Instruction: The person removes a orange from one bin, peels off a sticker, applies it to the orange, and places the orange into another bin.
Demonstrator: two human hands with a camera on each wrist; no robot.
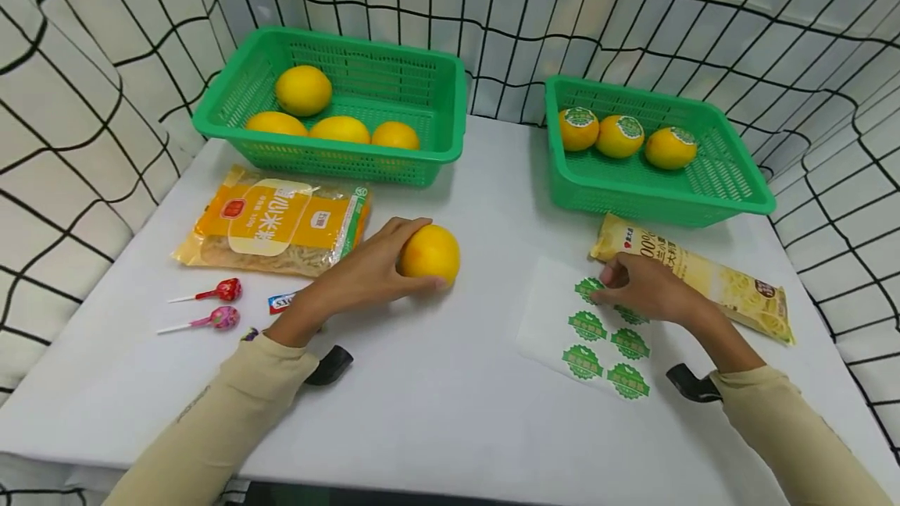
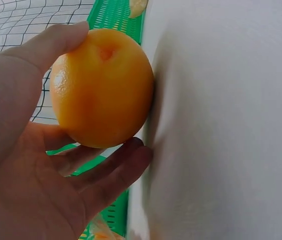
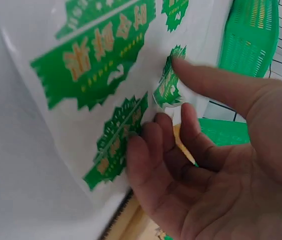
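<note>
The orange (image 1: pixel 430 254) is round and smooth, deep yellow-orange with a glossy skin and a small dimple at one end, seen clearly in the left wrist view (image 2: pixel 101 90); it carries no label. It sits on the white table (image 1: pixel 450 412) near the middle, at about 6 o'clock from the left green basket (image 1: pixel 337 155). The sticker sheet (image 1: pixel 555 318) is a white backing with green, jagged-edged round stickers (image 1: pixel 587 326) printed in pale lettering; it lies flat at roughly 3 o'clock from the orange, well apart from it.

The left hand (image 1: pixel 366 276) reaches in from 7 o'clock, forearm in a beige sleeve, palm turned toward the fruit. Its fingers curl round the orange: the thumb (image 2: pixel 51 42) lies over the top and the other fingers wrap beneath and behind, so the fruit fills the cupped hand while its far side touches the table.

The right hand (image 1: pixel 643 287) comes in from 5 o'clock and rests at the upper edge of the sheet, just beside the yellow noodle packet (image 1: pixel 703 276). In the right wrist view the thumb (image 3: pixel 215 85) and bent fingertips (image 3: pixel 141 150) press onto the sheet, narrowly spaced, the thumb tip touching the edge of one sticker (image 3: pixel 168 87) at the sheet's 12 o'clock end. Whether that sticker is lifted I cannot tell.
</note>
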